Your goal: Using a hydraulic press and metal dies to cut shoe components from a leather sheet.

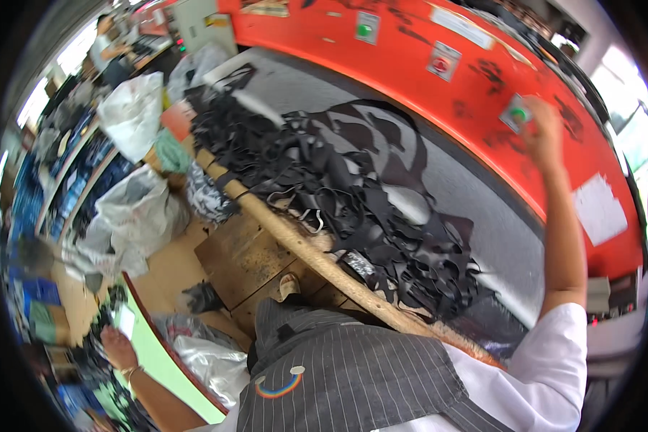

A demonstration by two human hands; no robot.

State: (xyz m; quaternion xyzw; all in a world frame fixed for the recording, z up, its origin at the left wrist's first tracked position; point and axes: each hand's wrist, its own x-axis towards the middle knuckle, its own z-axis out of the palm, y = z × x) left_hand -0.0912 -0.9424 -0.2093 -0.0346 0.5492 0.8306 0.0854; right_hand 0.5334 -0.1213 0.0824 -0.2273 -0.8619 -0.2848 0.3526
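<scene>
My right hand (545, 135) reaches up to the red machine panel (410, 54), its fingers curled at a round green button (518, 114) on a small plate. Nothing shows in its grip. Down at the far left, my left hand (119, 351) is over a pale green tabletop (167, 374), beside a small white rectangular thing (126, 321) and dark scraps (101, 360); its fingers are too small and blurred to read. Between me and the panel, a tangled heap of black cut-out sheet scraps (345, 209) covers much of the machine's grey bed (475, 194).
A long wooden pole (302, 248) runs along the bed's near edge. A second green button (367, 27) and a red one (443, 66) sit on the panel. White sacks (140, 209) and a clear plastic bag (209, 363) stand left. Another person (108, 45) sits far back.
</scene>
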